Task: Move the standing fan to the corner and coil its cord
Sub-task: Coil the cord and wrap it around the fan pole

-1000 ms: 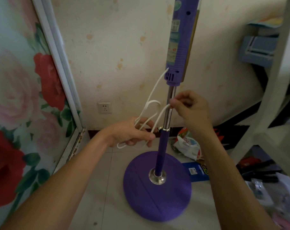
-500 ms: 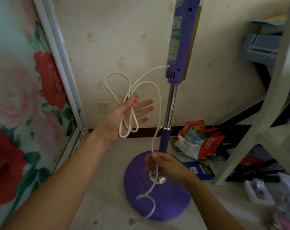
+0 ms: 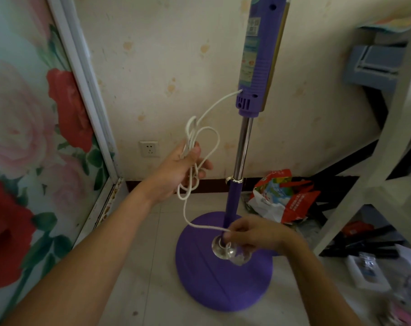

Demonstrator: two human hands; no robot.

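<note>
The standing fan stands upright on the tiled floor close to the cream wall, its round purple base flat on the tiles and its chrome pole rising into the purple control column. The white cord leaves the lower end of that column and runs down to the left hand, whose grip is half closed, thumb pressed over several gathered loops lying across the palm; loops stick out above the grip and hang below it, just left of the pole. From the bottom of that grip one strand drops and curves across to the right hand, which sits lower, over the base beside the foot of the pole. The right grip is pressed together, thumb and fingertips pinching the cord; what lies past the pinch is blurred against the chrome collar and I cannot tell how it runs. Beyond the right grip, against the wall, a red and white snack bag lies crumpled on the floor; whether anything is in it I cannot tell. To the left of the left grip a wall socket sits low on the wall, and further left is a rose-patterned panel in a white frame. To the right of both grips a white shelf frame stands over dark clutter on the floor.
</note>
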